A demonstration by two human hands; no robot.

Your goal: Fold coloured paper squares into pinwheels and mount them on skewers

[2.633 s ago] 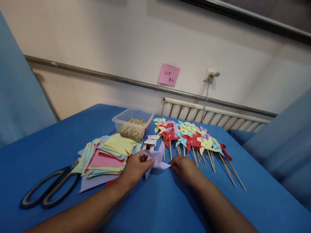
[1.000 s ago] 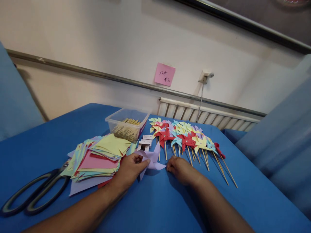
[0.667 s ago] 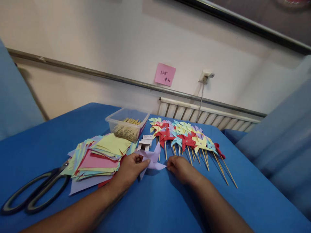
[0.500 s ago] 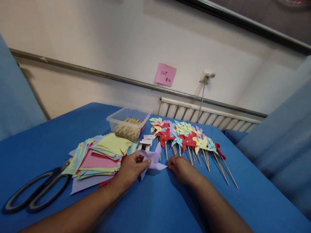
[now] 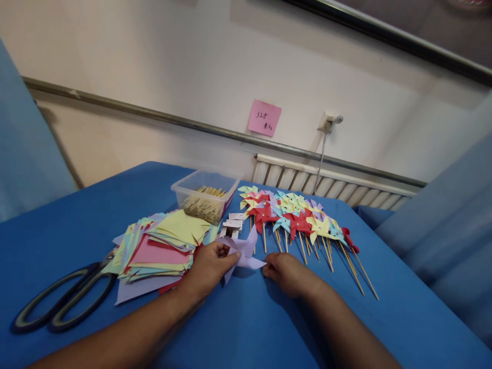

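Observation:
My left hand (image 5: 211, 266) pinches a folded lilac paper pinwheel (image 5: 246, 259) between thumb and fingers, its blades spread above the blue tabletop. Just right of the pinwheel's pointed tip is my right hand (image 5: 286, 271), low over the table. Its fingers are curled together, and whatever they hold is hidden. Behind the pinwheel lie small white boxes (image 5: 233, 224). Finished pinwheels on sticks (image 5: 298, 223), in red, yellow, blue and lilac, lie in a group beyond my right hand.
Left of my left hand is a stack of coloured paper squares (image 5: 165, 253), with large scissors (image 5: 73, 292) partly under it. A clear plastic box (image 5: 205, 197) of short sticks stands behind. A radiator (image 5: 292, 177) and a pink note (image 5: 264, 118) are at the wall.
My right hand has shifted very slightly left towards the pinwheel's tip. My left hand keeps its hold on the pinwheel. The whole view has moved a little.

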